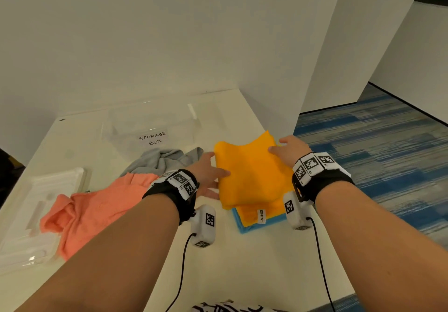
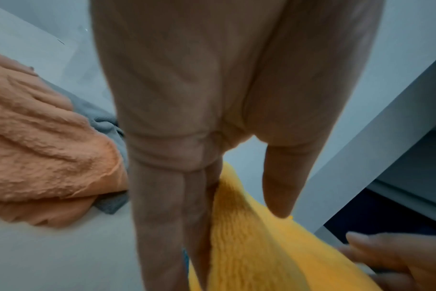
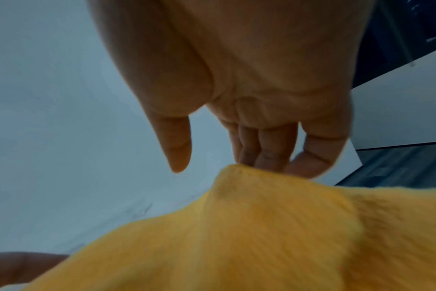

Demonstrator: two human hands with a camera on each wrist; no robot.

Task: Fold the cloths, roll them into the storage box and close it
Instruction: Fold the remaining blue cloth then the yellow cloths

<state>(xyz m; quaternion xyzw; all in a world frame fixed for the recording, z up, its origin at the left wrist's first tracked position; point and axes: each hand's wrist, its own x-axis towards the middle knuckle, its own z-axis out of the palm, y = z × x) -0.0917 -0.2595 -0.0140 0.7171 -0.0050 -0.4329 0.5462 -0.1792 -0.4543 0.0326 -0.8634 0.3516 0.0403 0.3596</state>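
Observation:
A folded yellow cloth (image 1: 252,176) is held between both hands, over a blue cloth (image 1: 257,227) lying on the table. My left hand (image 1: 218,178) grips its left edge, thumb on top and fingers underneath (image 2: 162,216). My right hand (image 1: 288,149) holds the far right corner, thumb over the top. In the right wrist view the fingers (image 3: 269,153) sit behind the raised corner of the yellow cloth (image 3: 261,236). A crumpled coral cloth (image 1: 92,205) and a grey cloth (image 1: 160,159) lie to the left. The clear storage box (image 1: 126,130) stands open behind them.
The clear lid (image 1: 36,190) lies at the table's left side. A white partition (image 1: 278,69) rises just behind my right hand, and the white table (image 1: 242,263) ends there above blue carpet (image 1: 375,154). Wrist camera cables trail towards me.

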